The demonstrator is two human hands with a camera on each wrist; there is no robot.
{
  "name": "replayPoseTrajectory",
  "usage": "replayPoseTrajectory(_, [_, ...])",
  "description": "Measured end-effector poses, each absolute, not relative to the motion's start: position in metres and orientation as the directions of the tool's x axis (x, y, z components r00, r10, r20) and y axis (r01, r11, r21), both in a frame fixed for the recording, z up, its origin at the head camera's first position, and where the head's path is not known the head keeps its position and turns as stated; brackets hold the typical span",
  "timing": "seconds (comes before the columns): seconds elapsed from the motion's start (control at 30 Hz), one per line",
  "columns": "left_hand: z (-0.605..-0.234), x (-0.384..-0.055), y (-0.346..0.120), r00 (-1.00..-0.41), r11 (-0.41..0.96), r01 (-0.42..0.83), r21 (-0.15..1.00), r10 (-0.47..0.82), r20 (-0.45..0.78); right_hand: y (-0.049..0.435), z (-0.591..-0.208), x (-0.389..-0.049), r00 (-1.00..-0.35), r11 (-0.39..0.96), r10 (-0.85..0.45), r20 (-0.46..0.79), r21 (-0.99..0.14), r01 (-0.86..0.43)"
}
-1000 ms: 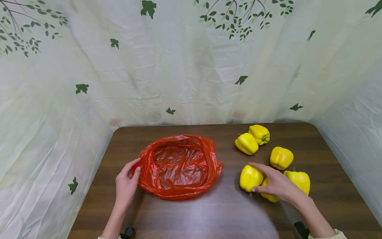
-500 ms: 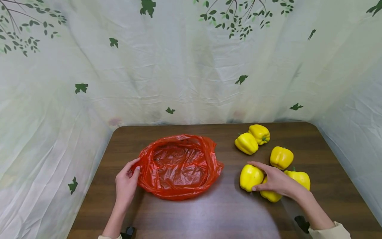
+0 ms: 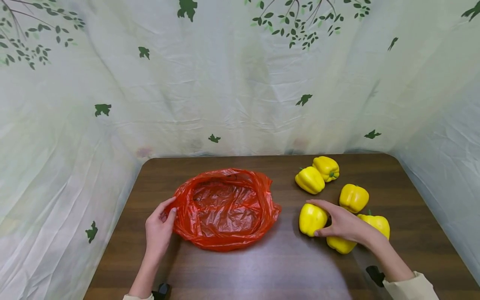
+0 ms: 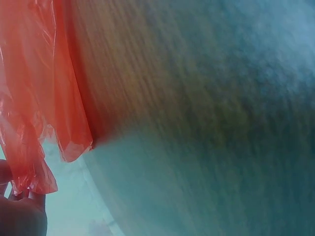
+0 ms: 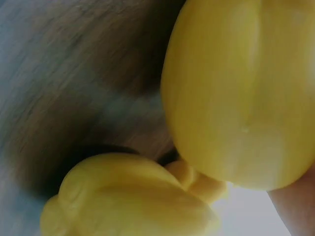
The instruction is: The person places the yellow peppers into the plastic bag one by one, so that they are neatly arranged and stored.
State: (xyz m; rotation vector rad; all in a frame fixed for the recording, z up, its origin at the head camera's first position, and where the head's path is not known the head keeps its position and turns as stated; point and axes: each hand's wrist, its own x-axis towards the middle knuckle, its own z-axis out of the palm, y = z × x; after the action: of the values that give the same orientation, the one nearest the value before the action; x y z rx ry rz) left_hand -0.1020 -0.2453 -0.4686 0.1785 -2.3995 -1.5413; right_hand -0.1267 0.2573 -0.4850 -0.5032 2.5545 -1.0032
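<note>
A red plastic bag (image 3: pixel 226 246) lies on the table with its mouth spread wide. My left hand (image 3: pixel 160 227) pinches the bag's left rim between thumb and fingers; in the left wrist view the red film (image 4: pixel 29 98) hangs from those fingers. On the right, my right hand (image 3: pixel 343 223) grips a yellow bell pepper (image 3: pixel 312 220), fingers over its top and thumb at its lower side. In the right wrist view this pepper (image 5: pixel 241 88) looms large. Another yellow pepper (image 3: pixel 341 246) lies partly hidden under the right hand, and one more (image 3: pixel 376 225) sits behind the wrist.
Two yellow peppers (image 3: pixel 310 180) touch each other near the table's back edge. A single pepper (image 3: pixel 354 198) lies just beyond the right hand. The brown wooden table (image 3: pixel 240 275) has rounded back corners, and a pale leaf-patterned curtain (image 3: pixel 240 83) hangs behind it.
My right hand has shifted slightly left and up with the gripped pepper, which has come away from the pepper under the hand. The left hand and the bag have stayed put.
</note>
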Motion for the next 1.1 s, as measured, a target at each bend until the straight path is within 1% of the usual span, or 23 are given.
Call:
replayPoseTrajectory(0.1, [-0.473, -0.103, -0.248, -0.951, 0.409, 0.027, 0.912, -0.27, 0.15, 0.254, -0.486, -0.129, -0.879, 0.683, -0.445, -0.173, -0.7, -0.208])
replayPoseTrajectory(0.23, [-0.49, -0.108, -0.255, -0.95, 0.397, 0.013, 0.918, -0.282, 0.136, 0.251, -0.486, -0.131, -0.882, 0.693, -0.435, -0.181, -0.693, -0.199])
replayPoseTrajectory(0.33, [-0.501, -0.111, -0.26, -0.947, 0.402, 0.02, 0.916, -0.287, 0.147, 0.248, -0.485, -0.132, -0.883, 0.704, -0.427, -0.197, -0.686, -0.187])
replayPoseTrajectory(0.47, [-0.505, -0.112, -0.262, -0.943, 0.409, 0.049, 0.911, -0.281, 0.177, 0.245, -0.483, -0.133, -0.883, 0.711, -0.422, -0.205, -0.68, -0.182])
replayPoseTrajectory(0.63, [-0.506, -0.113, -0.261, -0.942, 0.412, 0.059, 0.909, -0.278, 0.186, 0.244, -0.482, -0.133, -0.882, 0.703, -0.423, -0.207, -0.689, -0.175])
replayPoseTrajectory(0.77, [-0.506, -0.113, -0.261, -0.945, 0.412, 0.048, 0.91, -0.276, 0.174, 0.242, -0.483, -0.132, -0.885, 0.715, -0.419, -0.203, -0.675, -0.183])
replayPoseTrajectory(0.93, [-0.502, -0.112, -0.26, -0.948, 0.398, 0.026, 0.917, -0.282, 0.149, 0.24, -0.485, -0.132, -0.898, 0.762, -0.414, -0.151, -0.597, -0.251])
replayPoseTrajectory(1.03, [-0.493, -0.109, -0.255, -0.949, 0.391, 0.013, 0.92, -0.285, 0.134, 0.24, -0.486, -0.132, -0.905, 0.783, -0.409, -0.114, -0.553, -0.284])
replayPoseTrajectory(1.1, [-0.484, -0.107, -0.251, -0.95, 0.392, 0.009, 0.92, -0.283, 0.13, 0.239, -0.487, -0.133, -0.905, 0.783, -0.414, -0.095, -0.545, -0.301])
